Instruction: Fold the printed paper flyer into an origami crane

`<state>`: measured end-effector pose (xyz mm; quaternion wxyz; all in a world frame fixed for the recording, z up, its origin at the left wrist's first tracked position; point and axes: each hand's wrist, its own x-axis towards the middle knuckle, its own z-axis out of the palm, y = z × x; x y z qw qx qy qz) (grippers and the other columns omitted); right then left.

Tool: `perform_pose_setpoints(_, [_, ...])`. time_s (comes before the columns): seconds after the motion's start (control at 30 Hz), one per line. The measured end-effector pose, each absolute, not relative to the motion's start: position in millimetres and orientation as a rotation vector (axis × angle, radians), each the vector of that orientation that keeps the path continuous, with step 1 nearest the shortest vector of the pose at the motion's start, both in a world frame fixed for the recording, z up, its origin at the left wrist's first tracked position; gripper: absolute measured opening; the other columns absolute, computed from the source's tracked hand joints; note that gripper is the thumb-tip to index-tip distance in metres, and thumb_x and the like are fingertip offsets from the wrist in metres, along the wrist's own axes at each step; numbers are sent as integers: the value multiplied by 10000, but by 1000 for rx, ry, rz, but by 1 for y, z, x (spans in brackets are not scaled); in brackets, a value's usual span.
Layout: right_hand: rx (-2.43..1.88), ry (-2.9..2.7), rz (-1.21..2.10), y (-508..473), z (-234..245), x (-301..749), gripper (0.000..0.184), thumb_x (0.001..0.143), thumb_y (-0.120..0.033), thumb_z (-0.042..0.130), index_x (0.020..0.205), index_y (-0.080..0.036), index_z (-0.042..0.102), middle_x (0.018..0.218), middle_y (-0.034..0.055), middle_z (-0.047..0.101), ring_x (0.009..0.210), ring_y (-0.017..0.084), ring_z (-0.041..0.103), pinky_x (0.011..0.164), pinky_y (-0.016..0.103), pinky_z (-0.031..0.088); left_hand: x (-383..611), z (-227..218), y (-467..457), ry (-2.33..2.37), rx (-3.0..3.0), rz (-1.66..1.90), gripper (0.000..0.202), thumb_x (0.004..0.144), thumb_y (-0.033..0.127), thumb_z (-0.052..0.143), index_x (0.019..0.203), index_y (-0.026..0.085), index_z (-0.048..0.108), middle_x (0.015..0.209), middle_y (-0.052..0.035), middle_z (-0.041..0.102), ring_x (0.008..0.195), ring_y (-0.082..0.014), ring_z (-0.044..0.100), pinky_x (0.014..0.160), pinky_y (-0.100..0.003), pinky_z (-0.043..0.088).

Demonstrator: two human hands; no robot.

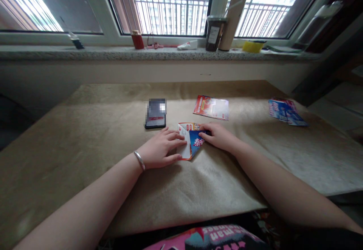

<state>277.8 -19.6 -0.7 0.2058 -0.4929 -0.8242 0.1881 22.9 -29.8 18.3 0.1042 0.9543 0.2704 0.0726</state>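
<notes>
A printed paper leaflet (185, 151) lies on the table before me, with one corner folded over so that a blue flap with white and pink characters shows. My left hand (163, 148), with a silver bangle at the wrist, rests on its left edge, fingers spread and flat. At the leaflet's right side, my right hand (217, 136) has its thumb on the blue flap and its fingers curled at the paper's edge. Part of the paper is hidden under both hands.
Beyond my left hand lies a phone (155, 113). Several red and white leaflets (211, 107) sit farther back, and folded blue papers (287, 112) lie at the right. A windowsill (170, 54) holds a red container (137, 40), a jar (214, 34) and a cardboard tube (235, 16).
</notes>
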Motion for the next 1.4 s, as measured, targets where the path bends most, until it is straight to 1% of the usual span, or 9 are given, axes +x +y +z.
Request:
perform_pose_setpoints(0.17, [-1449,-2272,398,-21,-1,269,172,854,-250,534,920,-184,679,945,69,690,886,204,601,800,315,440,24,20,-31,780,2794,269,386,866,371,514,1207,191,542,1245,-81,572,1156,-237,497,1052,-431,326])
perform_pose_setpoints(0.3, [-1465,-2252,300,-20,-3,267,148,833,-253,563,879,-179,682,918,70,672,885,203,580,806,313,434,26,19,-33,863,2781,287,440,884,351,488,1283,166,465,1237,-99,564,1137,-226,501,980,-362,415])
perform_pose_setpoints(0.43, [-1456,-2255,229,-19,-5,265,149,827,-260,565,876,-182,682,909,69,659,889,200,572,817,314,434,28,18,-35,860,2849,261,517,901,362,476,1377,190,368,1228,-88,558,1116,-232,484,973,-373,414])
perform_pose_setpoints(0.57, [-1454,-2270,193,-19,-3,263,150,823,-256,565,889,-182,677,910,72,655,893,213,568,820,335,444,28,14,-34,792,2966,240,454,915,398,454,1342,244,440,1336,-70,478,1136,-244,456,1011,-406,369])
perform_pose_setpoints(0.67, [-1393,-2260,218,-19,0,263,188,822,-245,570,970,-180,665,959,72,660,928,211,571,847,346,452,28,12,-33,780,2998,232,451,913,403,460,1339,257,448,1377,-45,450,1152,-248,444,1021,-404,358])
perform_pose_setpoints(0.87, [-1015,-2462,219,-21,5,275,194,877,-244,520,922,-214,706,1031,30,699,1014,187,586,928,343,454,30,13,-35,785,2991,216,454,905,394,480,1330,236,456,1347,-37,495,1158,-243,448,1026,-398,361])
perform_pose_setpoints(1.0, [-919,-2603,189,-23,7,281,238,891,-273,509,1034,-251,699,1093,-12,696,1112,203,571,972,368,458,30,14,-35,806,2970,217,454,904,399,485,1330,244,452,1349,-30,494,1181,-239,446,1036,-395,363])
perform_pose_setpoints(1.17, [-926,-2673,155,-26,8,280,302,898,-316,508,1154,-248,652,1189,-2,651,1188,221,537,1025,390,433,28,14,-35,879,2909,221,401,915,377,464,1278,209,492,1284,-61,538,1170,-224,485,1013,-373,399])
perform_pose_setpoints(1.4, [-940,-2680,129,-27,9,275,316,907,-335,487,1164,-244,646,1222,20,630,1182,197,547,1053,365,403,27,15,-34,901,2845,259,380,916,360,457,1257,197,505,1232,-88,563,1120,-225,530,958,-378,445])
